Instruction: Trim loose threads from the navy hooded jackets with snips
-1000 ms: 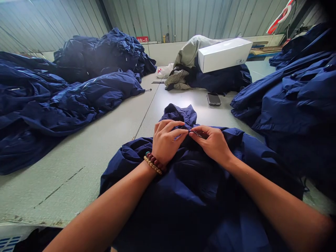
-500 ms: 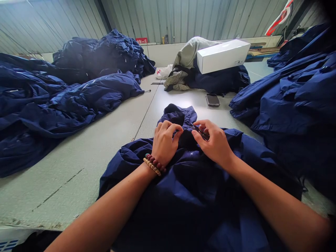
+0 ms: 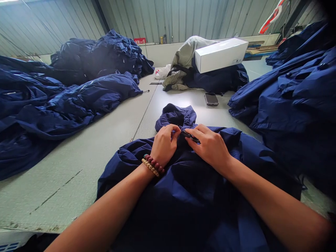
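Observation:
A navy blue garment lies spread on the grey-green table in front of me, its hood end pointing away. My left hand, with bead bracelets at the wrist, pinches a fold of the fabric near the hood. My right hand is closed round a small dark tool whose tip rests on the fabric beside my left fingers. What kind of tool it is I cannot make out.
Heaps of navy garments lie at the left, back left and right. A dark phone rests on the table beyond the hood. Behind it a white box sits on a grey and navy bundle.
Both hands have shifted a little along the fabric near the hood. My right hand has lowered, and the tool now lies flatter against the cloth.

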`<state>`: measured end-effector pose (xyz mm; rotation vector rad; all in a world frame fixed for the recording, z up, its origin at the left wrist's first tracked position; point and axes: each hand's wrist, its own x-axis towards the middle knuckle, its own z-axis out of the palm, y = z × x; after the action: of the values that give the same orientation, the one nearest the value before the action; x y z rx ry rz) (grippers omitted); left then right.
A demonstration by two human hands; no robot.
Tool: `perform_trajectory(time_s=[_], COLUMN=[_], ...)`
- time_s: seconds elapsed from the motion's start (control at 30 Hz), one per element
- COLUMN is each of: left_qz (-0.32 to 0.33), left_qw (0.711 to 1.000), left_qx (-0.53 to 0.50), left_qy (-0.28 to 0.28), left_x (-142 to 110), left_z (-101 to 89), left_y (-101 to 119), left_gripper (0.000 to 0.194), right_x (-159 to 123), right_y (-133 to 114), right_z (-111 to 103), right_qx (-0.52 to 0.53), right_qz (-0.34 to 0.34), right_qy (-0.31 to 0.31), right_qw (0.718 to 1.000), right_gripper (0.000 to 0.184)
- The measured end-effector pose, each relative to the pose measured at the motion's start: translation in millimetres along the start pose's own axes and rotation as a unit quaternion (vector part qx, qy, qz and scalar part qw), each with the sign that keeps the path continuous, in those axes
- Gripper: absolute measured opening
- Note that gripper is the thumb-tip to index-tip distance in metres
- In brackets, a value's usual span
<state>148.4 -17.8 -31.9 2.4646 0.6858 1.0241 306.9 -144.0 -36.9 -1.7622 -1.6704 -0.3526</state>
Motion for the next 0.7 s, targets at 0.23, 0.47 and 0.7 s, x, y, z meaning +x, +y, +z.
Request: perform_trajectory(time_s=[0.23, 0.47, 0.7], left_qz=[-0.006, -0.007, 0.009], left_qw=[1.000, 1.000, 1.000], left_qx=[-0.005, -0.015, -0.001], left_qy=[0.003, 0.018, -0.001], left_x=[1.0, 2.8, 5.2], left_z=[0.2, 1.1, 0.5], left_y=[0.6, -4.7, -7.6], left_gripper=[0.006, 0.008, 0.012], right_x=[1.9, 1.5, 1.5], right_y=[-0.6, -0.1, 0.6], right_z=[2.4, 4.2, 3.8], right_qx=[0.009, 0.027, 0.032], right_qz=[0.023, 0.038, 0.037], right_qy=[0.001, -0.001, -0.006], right_qw=[1.000, 0.999, 0.999], right_gripper=[0.030, 0.029, 0.030])
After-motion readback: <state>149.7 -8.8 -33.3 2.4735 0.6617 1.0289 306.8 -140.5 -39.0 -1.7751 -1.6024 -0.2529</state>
